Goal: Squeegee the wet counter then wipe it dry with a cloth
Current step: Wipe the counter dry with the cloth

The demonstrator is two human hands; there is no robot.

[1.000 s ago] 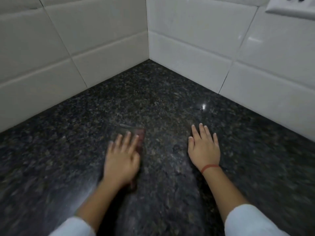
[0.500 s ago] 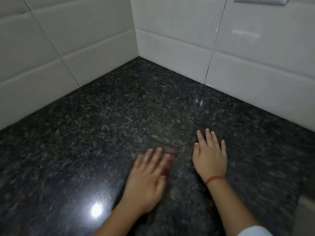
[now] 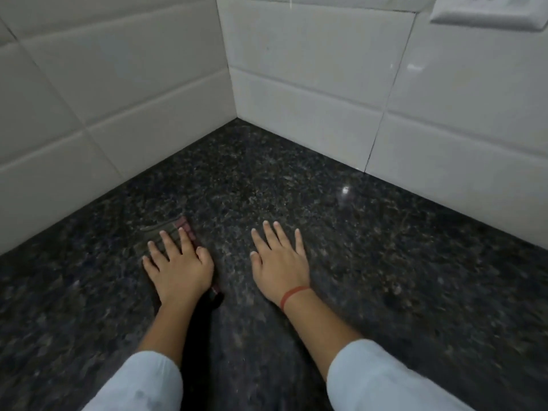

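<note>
The left hand (image 3: 179,269) lies palm down on a folded cloth (image 3: 169,229), its fingers straight and spread, pressing the cloth flat against the counter (image 3: 385,262) rather than curling round it. The cloth is dark and checked, greenish with a red edge. It shows just beyond the fingertips of that hand and runs as a narrow strip along its thumb side down toward the wrist; the rest of it is hidden under the palm. The right hand (image 3: 280,262) rests beside the left one, a short gap of bare stone between them, palm down with fingers straight and slightly fanned, touching the counter and holding nothing. A thin red band (image 3: 293,293) circles the wrist of the right hand. Pale sleeves (image 3: 379,378) cover both forearms nearer the person. The counter is dark speckled stone with a sheen, and a small bright glint (image 3: 345,190) sits on it ahead of the right hand and a little to its outer side. Whether the surface is wet cannot be told from the blur. Well ahead of both hands, white tiled walls (image 3: 311,84) meet in a corner, one wall running back along the outer side of the left hand and the other past the outer side of the right. A white wall socket (image 3: 489,11) sits high on the wall far ahead of the right hand.
</note>
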